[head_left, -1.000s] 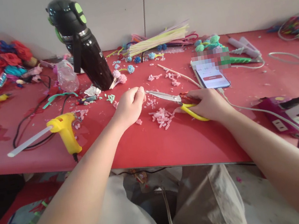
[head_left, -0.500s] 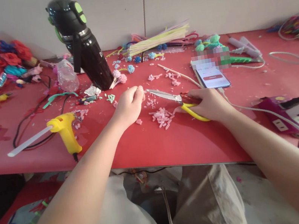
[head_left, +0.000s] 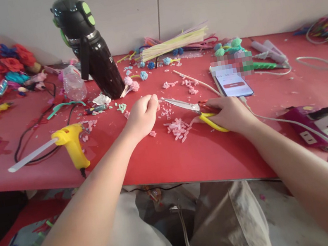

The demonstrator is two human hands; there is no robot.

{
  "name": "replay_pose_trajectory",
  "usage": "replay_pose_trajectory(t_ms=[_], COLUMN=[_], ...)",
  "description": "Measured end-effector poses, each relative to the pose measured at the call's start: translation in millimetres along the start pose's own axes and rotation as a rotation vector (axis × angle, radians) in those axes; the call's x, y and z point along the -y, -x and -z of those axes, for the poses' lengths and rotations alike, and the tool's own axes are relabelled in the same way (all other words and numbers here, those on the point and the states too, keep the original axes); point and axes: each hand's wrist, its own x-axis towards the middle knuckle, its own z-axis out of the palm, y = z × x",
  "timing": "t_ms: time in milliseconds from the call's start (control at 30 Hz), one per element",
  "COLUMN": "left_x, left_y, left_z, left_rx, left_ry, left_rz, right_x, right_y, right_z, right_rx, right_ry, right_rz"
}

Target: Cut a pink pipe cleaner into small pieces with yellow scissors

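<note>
The right hand is gripping the yellow-handled scissors, fingers closed through and around the loops, while the metal blades are pointing leftward toward the left hand and lying low over the red table. The left hand is curling shut, with thumb and fingertips pinching something small and pink just off the blade tips; the piece itself is too tiny to make out clearly. Taking the scissors as the landmark: a heap of pink cuttings is lying just below the blades, more pink bits are scattering beyond them, a phone is sitting just behind the handles, the tall black bottle is standing well beyond and to the left, and the yellow glue gun is resting far to the left. The scissors are looking stiff and fairly light, best held at the loops as they are now, away from the sharp edges. The pinched piece is probably soft, fuzzy and nearly weightless, so it is likely bending easily and slipping out unless pinched close to the cutting point. The loose cuttings are apt to scatter at a slight brush.
</note>
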Motion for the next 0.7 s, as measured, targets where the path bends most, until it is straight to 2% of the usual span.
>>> replay_pose_trajectory(t_ms=[333,700], left_x=[5.4,-1.1], left_y=[-1.6,0.9], left_z=[-0.6,-2.0], left_rx=[-0.014,-0.009], left_ry=[0.02,0.041], left_rz=[-0.019,0.0], right_x=[0.7,4.8], right_y=[2.5,2.6], right_z=[0.6,2.2], right_rx=[-0.006,0.015], right_ry=[-0.024,-0.051], right_rz=[0.031,0.037])
